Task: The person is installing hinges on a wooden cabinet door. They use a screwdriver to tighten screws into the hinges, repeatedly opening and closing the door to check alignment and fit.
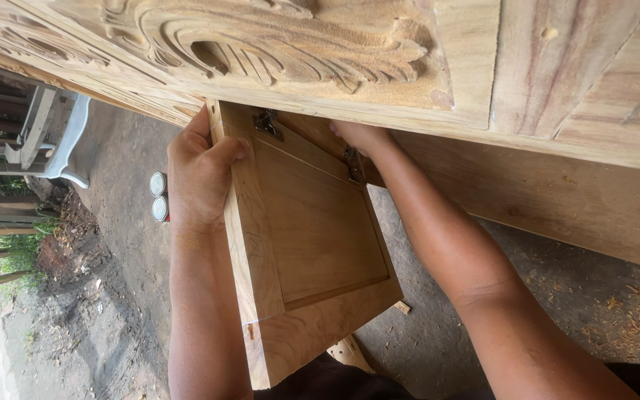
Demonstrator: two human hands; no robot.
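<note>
The small wooden door (309, 244) hangs between both hands, its upper edge meeting the carved cabinet (298, 44) above. Risk: if either grip loosens, the door may drop or twist on its metal hinges (268, 122), straining the screws. The left hand (198, 174) clamps the door's outer edge, thumb wrapped over the frame. The right hand (357, 135) rests at the far hinge; its grip cannot be determined. Two round tins (158, 196) lie on the ground beyond the left hand.
</note>
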